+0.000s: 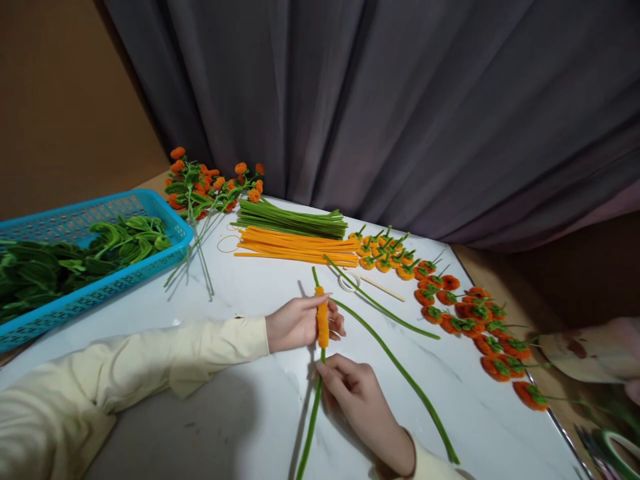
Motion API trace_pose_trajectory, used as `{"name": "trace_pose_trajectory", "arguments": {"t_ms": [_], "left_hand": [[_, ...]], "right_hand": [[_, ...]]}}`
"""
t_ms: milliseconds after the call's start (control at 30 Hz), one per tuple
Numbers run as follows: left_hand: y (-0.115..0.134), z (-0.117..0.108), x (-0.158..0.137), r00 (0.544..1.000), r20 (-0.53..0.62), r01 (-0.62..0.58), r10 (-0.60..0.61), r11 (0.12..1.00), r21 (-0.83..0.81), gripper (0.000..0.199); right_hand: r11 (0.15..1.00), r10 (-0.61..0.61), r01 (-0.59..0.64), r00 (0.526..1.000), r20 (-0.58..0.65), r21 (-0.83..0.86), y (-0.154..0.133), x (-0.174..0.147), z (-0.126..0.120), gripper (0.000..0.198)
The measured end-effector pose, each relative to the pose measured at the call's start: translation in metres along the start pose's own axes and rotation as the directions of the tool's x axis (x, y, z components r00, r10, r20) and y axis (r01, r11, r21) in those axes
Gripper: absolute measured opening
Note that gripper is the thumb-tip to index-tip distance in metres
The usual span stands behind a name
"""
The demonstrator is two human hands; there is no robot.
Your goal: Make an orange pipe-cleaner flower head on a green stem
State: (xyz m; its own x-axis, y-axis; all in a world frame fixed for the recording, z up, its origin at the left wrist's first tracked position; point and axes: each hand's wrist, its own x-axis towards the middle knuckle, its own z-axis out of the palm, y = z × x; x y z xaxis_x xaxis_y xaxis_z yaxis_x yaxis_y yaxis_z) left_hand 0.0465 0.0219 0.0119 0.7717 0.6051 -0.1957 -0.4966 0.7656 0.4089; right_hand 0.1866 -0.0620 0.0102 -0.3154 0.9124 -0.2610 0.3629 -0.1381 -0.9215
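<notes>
The orange fuzzy piece point(323, 327) is held in the grip of the left hand point(303, 323), at the centre of the frame, between thumb and fingers. The green stem point(313, 413) is pinched by the thumb and fingers of the right hand point(357, 397), just below the piece. The piece lies directly above the right grip; its long axis is nearly upright in the frame and aligned with the stem. The left hand is nearer, being in contact. Whether the piece is wrapped around or set beside the stem cannot be told.

To the right, a curved green stem point(406, 374) is laid toward the lower right. Room for moving is provided on the white surface point(500, 440) at lower right. Travel is bounded by the blue basket point(125, 283) at left, orange strips point(295, 243) above and flower heads point(473, 310) along the right edge.
</notes>
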Motion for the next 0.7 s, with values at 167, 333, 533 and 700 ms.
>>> {"name": "trace_pose_trajectory", "arguments": {"t_ms": [167,333,533,700], "left_hand": [[-0.0048,0.0028,-0.0004,0.995,-0.009,-0.096,0.1,0.98,0.177,0.023],[-0.0071,0.0046,-0.0034,0.994,0.008,-0.106,0.109,0.94,0.324,0.028],[-0.0087,0.0053,-0.004,0.996,0.01,-0.091,0.094,0.925,0.37,0.032],[-0.0058,0.0057,-0.0016,0.987,-0.068,-0.119,0.144,0.951,0.287,0.031]], "right_hand": [[0.996,0.022,-0.02,0.999,-0.025,0.083,-0.0017,-0.0003,-0.0016,0.037],[0.99,0.012,-0.01,1.0,-0.012,0.141,-0.001,-0.0013,-0.0015,0.039],[0.982,0.021,-0.015,0.999,-0.032,0.187,-0.0013,-0.0015,-0.0018,0.042],[0.983,0.046,-0.035,0.997,-0.056,0.18,-0.001,-0.0003,-0.0019,0.041]]}}
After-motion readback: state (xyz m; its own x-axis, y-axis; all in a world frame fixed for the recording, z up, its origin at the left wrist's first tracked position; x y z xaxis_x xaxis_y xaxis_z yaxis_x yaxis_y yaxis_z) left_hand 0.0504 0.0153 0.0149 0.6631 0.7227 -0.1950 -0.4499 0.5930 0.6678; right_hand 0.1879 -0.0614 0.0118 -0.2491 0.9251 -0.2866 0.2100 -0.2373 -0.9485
